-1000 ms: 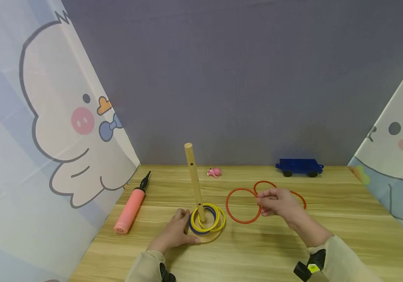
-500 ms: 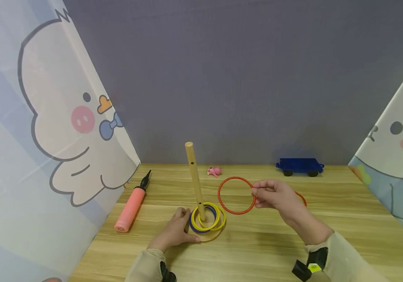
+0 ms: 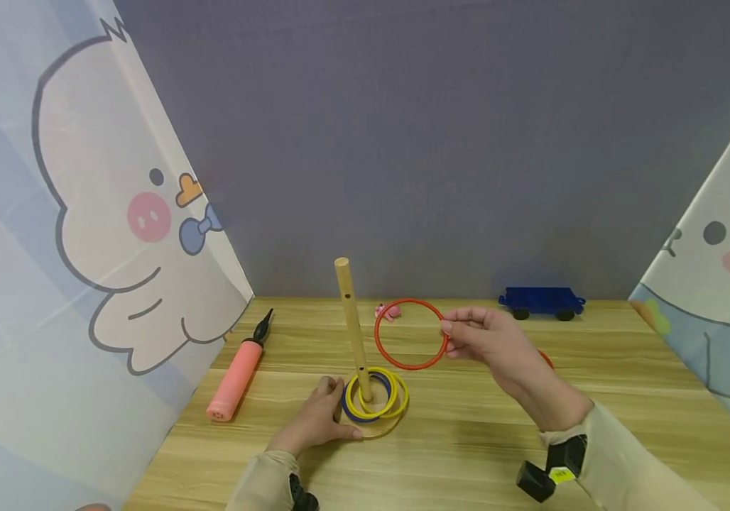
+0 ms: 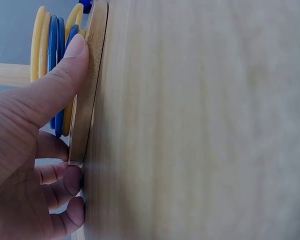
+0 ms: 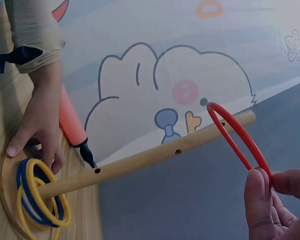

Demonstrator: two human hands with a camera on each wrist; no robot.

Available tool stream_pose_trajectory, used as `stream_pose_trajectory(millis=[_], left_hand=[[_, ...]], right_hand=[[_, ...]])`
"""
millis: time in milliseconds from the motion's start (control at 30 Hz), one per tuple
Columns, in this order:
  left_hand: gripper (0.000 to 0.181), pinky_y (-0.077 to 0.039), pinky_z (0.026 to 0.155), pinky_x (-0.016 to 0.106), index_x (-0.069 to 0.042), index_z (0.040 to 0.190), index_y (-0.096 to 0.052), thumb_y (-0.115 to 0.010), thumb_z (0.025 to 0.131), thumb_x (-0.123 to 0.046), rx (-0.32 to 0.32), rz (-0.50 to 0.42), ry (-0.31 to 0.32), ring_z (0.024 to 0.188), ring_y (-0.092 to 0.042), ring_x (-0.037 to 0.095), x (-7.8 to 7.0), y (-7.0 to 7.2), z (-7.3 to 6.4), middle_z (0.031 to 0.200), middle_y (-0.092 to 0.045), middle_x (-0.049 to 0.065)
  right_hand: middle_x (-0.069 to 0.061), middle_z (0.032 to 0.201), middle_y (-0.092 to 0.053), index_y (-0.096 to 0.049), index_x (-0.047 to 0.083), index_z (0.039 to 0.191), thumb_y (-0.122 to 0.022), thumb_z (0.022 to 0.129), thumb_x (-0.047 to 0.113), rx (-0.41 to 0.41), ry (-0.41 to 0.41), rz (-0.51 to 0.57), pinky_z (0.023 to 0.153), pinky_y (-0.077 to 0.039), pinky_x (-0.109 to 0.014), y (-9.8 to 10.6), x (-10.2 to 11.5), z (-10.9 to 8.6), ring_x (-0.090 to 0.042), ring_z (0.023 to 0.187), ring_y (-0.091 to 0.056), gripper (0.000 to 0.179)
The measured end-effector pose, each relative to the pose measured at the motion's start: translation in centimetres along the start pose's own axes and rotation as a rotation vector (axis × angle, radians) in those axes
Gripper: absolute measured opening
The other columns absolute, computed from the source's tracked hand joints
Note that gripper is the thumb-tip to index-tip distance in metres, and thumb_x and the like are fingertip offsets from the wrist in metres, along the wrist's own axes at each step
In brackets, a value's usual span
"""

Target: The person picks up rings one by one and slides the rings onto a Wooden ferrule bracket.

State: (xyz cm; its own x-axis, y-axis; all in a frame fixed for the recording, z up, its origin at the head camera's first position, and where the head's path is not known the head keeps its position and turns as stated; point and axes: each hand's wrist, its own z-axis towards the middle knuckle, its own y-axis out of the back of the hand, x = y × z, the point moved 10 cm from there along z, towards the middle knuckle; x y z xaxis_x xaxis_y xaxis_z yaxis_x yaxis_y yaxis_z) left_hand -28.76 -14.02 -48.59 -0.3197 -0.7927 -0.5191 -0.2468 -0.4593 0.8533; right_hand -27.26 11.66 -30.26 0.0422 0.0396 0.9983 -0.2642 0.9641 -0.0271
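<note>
A wooden ring-toss stand, its upright peg rising from a round base, stands on the table. Around the peg's foot lie yellow rings and blue rings. My left hand grips the base's near-left edge, thumb along the front and fingers curled at its side. With thumb and fingertips, my right hand pinches a red ring by its right side. That ring is raised to the right of the peg and overlaps it in the right wrist view.
Another red ring is mostly hidden behind my right hand. A pink hand pump lies at the left. Along the back are a small pink toy animal and a blue toy wagon, before a grey backdrop.
My right hand has carried the red ring up and leftward, nearer the peg; it now overlaps the pink toy in the head view. My left hand has stayed at the base.
</note>
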Motion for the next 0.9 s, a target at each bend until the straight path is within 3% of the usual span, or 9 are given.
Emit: stream_pose_trajectory(millis=[900], left_hand=[[0.114,-0.038,0.099,0.052,0.009,0.149,-0.028,-0.079,0.072,-0.058,0.008,0.001,0.004,0.124,-0.041,0.036,0.1,0.0,0.0,0.129,-0.039,0.017]], right_hand=[[-0.006,0.085,-0.065,-0.059,-0.007,0.112,-0.063,0.095,0.007,-0.010,0.130,0.178,0.071,-0.057,-0.031,-4.9,5.5,2.5,-0.015,0.072,-0.065,0.022]])
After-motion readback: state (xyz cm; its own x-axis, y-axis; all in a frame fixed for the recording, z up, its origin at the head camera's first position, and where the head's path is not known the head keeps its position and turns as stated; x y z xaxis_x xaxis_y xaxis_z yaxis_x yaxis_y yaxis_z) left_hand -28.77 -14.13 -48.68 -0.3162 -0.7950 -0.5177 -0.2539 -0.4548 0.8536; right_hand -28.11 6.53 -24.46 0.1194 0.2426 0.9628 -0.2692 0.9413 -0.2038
